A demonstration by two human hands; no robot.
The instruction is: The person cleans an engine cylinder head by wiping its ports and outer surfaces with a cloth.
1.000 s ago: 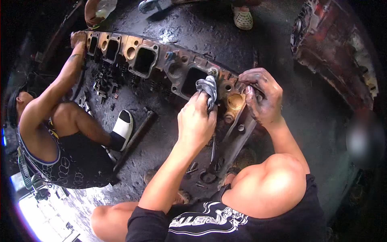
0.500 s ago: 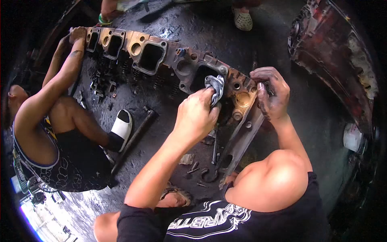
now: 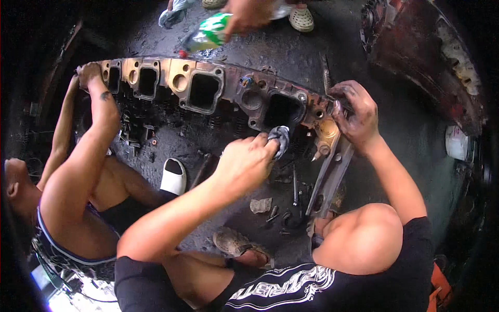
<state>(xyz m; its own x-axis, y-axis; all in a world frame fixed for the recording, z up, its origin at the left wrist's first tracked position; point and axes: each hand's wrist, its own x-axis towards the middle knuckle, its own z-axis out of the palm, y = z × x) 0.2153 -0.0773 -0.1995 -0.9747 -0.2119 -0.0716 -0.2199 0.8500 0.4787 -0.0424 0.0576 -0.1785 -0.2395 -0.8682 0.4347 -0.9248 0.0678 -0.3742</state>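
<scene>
A long, greasy engine cylinder head (image 3: 236, 83) with several rectangular openings stretches across the view, brownish with dark stains. My left hand (image 3: 247, 161) pinches a crumpled grey rag (image 3: 280, 141) just below the rightmost opening. At the right end of the cylinder head, my right hand (image 3: 356, 115) curls its blackened fingers round the edge. A co-worker's hand (image 3: 89, 74) grips the far left end. Above the middle, another person's blurred hand (image 3: 249, 15) holds a clear bottle with a green label (image 3: 210, 32), its red-tipped end tilted down toward the cylinder head.
A flat metal bar (image 3: 330, 179) slants below my right hand. Bolts (image 3: 273, 213) and a thin tool (image 3: 295, 187) lie on the dark floor. A co-worker crouches at left near a white slipper (image 3: 173, 177). A rusty panel (image 3: 416, 57) and white bucket (image 3: 456, 143) stand at right.
My left hand has drawn the rag down from the opening's edge. The hand with the bottle has come in at the top. My right hand stays at the right end; the view has shifted slightly.
</scene>
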